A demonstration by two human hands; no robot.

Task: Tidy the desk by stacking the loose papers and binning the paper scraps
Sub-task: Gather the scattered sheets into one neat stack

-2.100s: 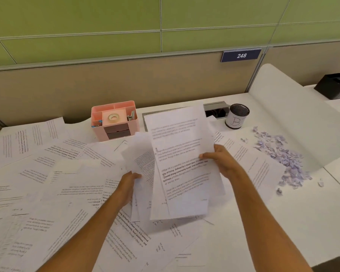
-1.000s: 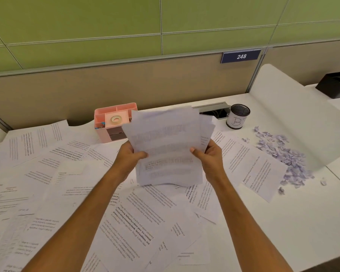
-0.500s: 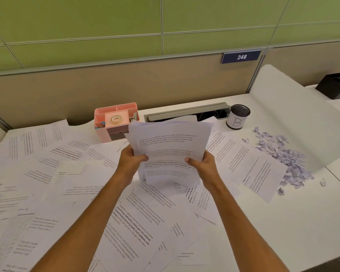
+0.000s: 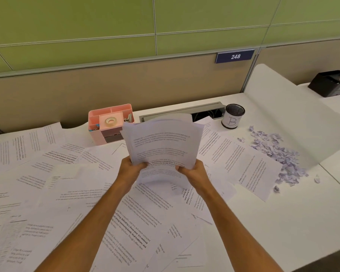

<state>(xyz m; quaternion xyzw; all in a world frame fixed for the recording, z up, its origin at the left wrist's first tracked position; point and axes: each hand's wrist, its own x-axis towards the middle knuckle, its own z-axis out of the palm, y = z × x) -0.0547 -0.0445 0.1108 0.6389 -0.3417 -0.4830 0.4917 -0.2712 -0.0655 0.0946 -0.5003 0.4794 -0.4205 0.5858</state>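
In the head view, a sheaf (image 4: 163, 146) of printed sheets is held upright above the bench (image 4: 283, 222), its top edges fanned and uneven. It is gripped near its lower left corner by the left hand (image 4: 130, 169), with the fingers curled round the edge, and near its lower right corner by the right hand (image 4: 194, 172), likewise curled round the paper. The lower edge of the sheaf is seen bowed between the two hands.

Loose papers (image 4: 67, 193) are spread over the left and middle of the bench, overlapping at many angles; more sheets (image 4: 243, 163) lie to the right of the hands. A heap of pale lilac scraps (image 4: 279, 154) is found at the right, near a white divider (image 4: 294, 118), with a few stray bits just beside the heap.

A pink organiser (image 4: 110, 124) holding a tape roll is placed behind the sheaf to the left. A mesh cup (image 4: 233, 118) marked "B" stands to the right of a grey cable tray (image 4: 177, 112). A sign (image 4: 235, 56) reading 248 is fixed on the partition.
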